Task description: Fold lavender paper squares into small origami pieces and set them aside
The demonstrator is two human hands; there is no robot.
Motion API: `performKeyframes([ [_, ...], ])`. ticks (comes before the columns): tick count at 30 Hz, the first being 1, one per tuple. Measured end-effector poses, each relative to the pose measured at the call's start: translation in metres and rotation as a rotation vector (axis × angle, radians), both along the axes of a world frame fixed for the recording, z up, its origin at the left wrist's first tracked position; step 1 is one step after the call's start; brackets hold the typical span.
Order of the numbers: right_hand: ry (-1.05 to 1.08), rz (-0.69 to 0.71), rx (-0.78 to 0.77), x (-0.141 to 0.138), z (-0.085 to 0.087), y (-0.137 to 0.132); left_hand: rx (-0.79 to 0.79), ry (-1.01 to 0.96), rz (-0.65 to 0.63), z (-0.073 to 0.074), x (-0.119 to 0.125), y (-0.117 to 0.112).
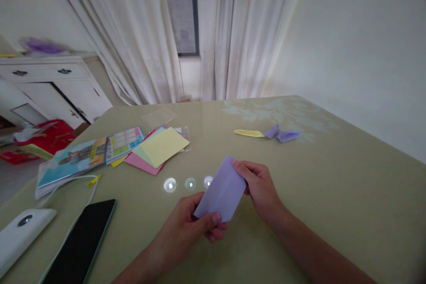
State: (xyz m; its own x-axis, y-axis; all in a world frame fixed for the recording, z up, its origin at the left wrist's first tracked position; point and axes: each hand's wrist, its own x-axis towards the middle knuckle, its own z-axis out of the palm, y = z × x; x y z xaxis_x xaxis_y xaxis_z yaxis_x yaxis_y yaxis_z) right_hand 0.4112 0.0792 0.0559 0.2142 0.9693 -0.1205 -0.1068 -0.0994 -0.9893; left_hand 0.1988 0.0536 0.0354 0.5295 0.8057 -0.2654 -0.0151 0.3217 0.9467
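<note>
A folded sheet of light purple paper (222, 188) is held up above the table, tilted, between both hands. My left hand (196, 222) pinches its lower edge, thumb in front and fingers behind. At the upper right corner, my right hand (258, 182) grips the sheet with thumb and fingers. Farther back on the right lies a folded paper piece with a yellow strip (249, 133) and purple parts (288, 136). Loose coloured paper sheets (168, 146), yellow on top with green and pink below, lie in a pile left of centre.
On the left lie booklets (80, 157), a black-screened phone (83, 239), a white device (25, 237) and a white cable (75, 224). A clear plastic sleeve (159, 117) rests behind the papers. Beyond the table (333, 195) are curtains (133, 31) and a white cabinet (60, 86).
</note>
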Motion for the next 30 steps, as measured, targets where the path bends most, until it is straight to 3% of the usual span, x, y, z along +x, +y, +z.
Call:
performKeyframes([
  [4,0.014,-0.010,0.014,0.002,0.000,0.003,0.055,-0.033,0.052,0.001,-0.001,0.005],
  [9,-0.022,0.033,0.010,0.002,0.001,0.003,0.057,0.001,-0.028,-0.003,-0.003,0.009],
  [13,-0.056,-0.041,0.010,0.004,0.000,0.004,0.196,-0.026,0.091,-0.005,-0.008,0.009],
  [17,0.021,-0.042,-0.043,0.006,-0.003,0.008,0.375,0.032,0.080,-0.004,-0.013,0.009],
  [30,0.110,0.047,-0.082,0.004,-0.008,0.014,0.417,-0.074,0.402,-0.015,-0.009,0.017],
])
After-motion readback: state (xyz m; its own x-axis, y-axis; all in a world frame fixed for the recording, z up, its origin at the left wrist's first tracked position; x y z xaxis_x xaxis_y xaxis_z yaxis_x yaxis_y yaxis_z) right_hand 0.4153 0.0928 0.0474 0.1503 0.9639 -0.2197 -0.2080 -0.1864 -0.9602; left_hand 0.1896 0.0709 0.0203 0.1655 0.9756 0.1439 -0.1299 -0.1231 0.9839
